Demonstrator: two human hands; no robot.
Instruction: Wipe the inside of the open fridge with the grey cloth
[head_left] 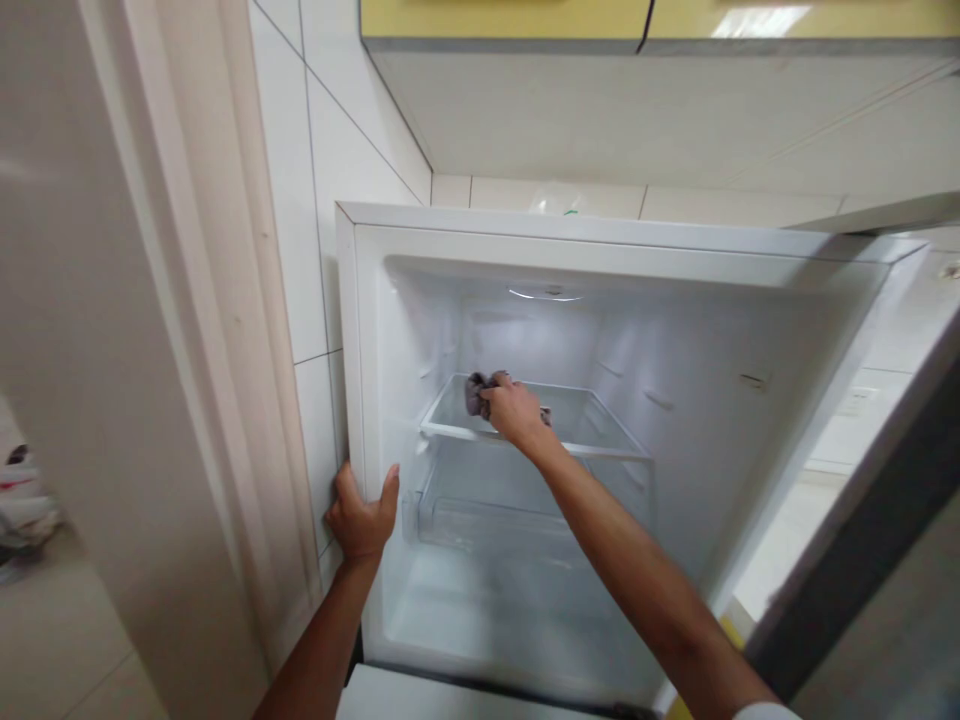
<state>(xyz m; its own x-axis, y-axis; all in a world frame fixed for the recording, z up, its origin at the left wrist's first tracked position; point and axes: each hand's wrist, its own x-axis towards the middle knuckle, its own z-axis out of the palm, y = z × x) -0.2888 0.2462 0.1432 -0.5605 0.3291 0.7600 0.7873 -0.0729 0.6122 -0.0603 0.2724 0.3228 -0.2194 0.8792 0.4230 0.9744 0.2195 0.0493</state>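
Observation:
An open white refrigerator [622, 240] fills the middle of the view. Inside it, my right hand [516, 408] grips a crumpled grey-brown cloth [478, 394] above the upper glass shelf [592, 430]; whether the cloth touches the glass I cannot tell. My left hand [361, 515] is wrapped round the refrigerator's left front edge, thumb on the inner side and fingers on the outer side. Below the shelf sits a clear plastic drawer [487, 525], partly hidden by my right forearm.
Yellow cabinets [510, 18] hang overhead. A white tiled wall [289, 200] and a beige door frame [217, 300] stand close on the left. The dark edge of the opened door [847, 540] is at the right. A clear plastic bag [559, 200] shows behind the refrigerator's top.

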